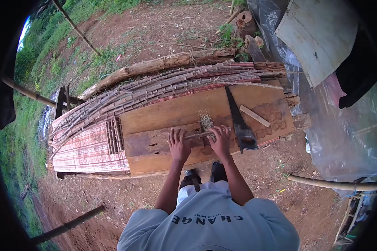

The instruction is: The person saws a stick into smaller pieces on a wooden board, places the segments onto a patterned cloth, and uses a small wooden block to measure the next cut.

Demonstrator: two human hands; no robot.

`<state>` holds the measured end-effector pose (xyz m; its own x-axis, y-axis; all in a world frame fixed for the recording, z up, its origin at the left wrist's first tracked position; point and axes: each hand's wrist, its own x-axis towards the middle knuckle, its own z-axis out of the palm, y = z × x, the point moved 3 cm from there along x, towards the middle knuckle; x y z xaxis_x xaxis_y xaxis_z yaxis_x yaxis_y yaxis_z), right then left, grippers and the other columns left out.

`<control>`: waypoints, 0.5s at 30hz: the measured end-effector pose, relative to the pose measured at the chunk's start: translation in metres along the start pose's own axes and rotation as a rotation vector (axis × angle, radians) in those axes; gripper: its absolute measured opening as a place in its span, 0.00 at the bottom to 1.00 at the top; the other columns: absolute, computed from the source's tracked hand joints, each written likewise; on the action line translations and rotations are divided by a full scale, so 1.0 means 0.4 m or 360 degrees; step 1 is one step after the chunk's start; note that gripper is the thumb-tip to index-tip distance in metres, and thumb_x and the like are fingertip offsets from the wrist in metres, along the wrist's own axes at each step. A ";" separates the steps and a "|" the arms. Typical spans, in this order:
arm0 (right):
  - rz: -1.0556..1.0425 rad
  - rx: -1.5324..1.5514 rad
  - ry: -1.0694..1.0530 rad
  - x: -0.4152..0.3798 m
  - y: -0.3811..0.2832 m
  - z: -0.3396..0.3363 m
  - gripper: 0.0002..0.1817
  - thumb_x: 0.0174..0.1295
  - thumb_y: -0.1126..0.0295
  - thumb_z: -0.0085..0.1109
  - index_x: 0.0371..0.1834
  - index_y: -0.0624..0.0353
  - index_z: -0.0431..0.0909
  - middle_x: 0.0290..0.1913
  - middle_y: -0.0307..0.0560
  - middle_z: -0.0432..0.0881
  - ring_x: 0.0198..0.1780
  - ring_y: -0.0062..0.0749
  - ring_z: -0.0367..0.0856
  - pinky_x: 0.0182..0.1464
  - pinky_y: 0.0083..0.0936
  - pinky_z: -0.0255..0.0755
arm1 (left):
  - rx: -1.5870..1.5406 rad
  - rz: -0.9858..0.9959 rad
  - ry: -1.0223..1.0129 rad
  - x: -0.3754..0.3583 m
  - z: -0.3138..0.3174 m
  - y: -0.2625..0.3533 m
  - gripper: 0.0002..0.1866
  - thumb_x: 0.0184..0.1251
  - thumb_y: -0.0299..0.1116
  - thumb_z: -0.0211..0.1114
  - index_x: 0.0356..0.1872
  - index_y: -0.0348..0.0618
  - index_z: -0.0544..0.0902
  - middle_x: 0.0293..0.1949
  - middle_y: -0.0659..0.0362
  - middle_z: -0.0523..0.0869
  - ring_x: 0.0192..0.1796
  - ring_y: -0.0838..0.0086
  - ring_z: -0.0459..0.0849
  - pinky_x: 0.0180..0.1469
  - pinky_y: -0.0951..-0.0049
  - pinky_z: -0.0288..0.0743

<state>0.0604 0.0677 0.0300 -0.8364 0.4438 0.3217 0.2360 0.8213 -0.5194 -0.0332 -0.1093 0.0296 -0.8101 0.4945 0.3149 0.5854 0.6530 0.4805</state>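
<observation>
A short piece of knobbly stem (198,135) lies crosswise between my hands over the wooden board (167,115). My left hand (179,144) has its fingers around or on the left end of the stem, and my right hand (220,140) is at its right end. Pale sawdust (206,121) is heaped just beyond the stem. To the right lies a hand saw (238,125), its handle towards me, beside a small wooden strip (254,116). Several short cut stems (114,136) rest in a row on the patterned cloth (88,146) at the left.
Long stems (155,90) stretch along the far side of the table, with a thick log (159,62) behind them. Clear plastic sheeting (322,121) hangs at the right. Poles (335,182) jut in from the sides.
</observation>
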 end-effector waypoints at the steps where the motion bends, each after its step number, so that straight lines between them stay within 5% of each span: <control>1: -0.0005 -0.0009 0.0011 -0.001 0.010 -0.008 0.18 0.53 0.66 0.67 0.48 0.50 0.77 0.52 0.42 0.75 0.65 0.46 0.63 0.65 0.45 0.60 | -0.0013 0.0013 -0.0012 0.001 0.009 0.012 0.29 0.53 0.37 0.70 0.58 0.51 0.74 0.63 0.54 0.69 0.73 0.50 0.56 0.71 0.45 0.51; 6: 0.0007 -0.0074 0.0151 0.002 0.091 -0.065 0.16 0.55 0.68 0.65 0.47 0.50 0.77 0.52 0.42 0.76 0.64 0.46 0.65 0.63 0.42 0.62 | 0.0072 0.0069 0.0058 0.029 0.050 0.084 0.25 0.57 0.41 0.68 0.56 0.49 0.75 0.64 0.54 0.69 0.75 0.51 0.51 0.74 0.45 0.44; 10: 0.0026 0.0141 0.0248 0.019 0.217 -0.113 0.11 0.56 0.70 0.63 0.43 0.51 0.77 0.47 0.42 0.78 0.58 0.43 0.71 0.59 0.42 0.64 | -0.0303 0.0109 0.0038 0.047 0.131 0.170 0.20 0.58 0.31 0.64 0.53 0.45 0.76 0.57 0.52 0.76 0.70 0.53 0.64 0.70 0.53 0.58; 15: 0.0141 0.0237 0.0241 0.015 0.420 -0.187 0.10 0.56 0.74 0.61 0.42 0.53 0.77 0.43 0.44 0.79 0.54 0.45 0.74 0.58 0.41 0.66 | -0.0436 0.0086 0.0051 0.061 0.249 0.329 0.17 0.58 0.27 0.62 0.50 0.42 0.77 0.52 0.50 0.78 0.64 0.53 0.70 0.65 0.55 0.64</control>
<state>0.1318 0.2350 0.0040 -0.7294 0.5695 0.3789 0.2201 0.7199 -0.6583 0.0271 0.0459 0.0190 -0.7811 0.5034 0.3695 0.6008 0.4447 0.6643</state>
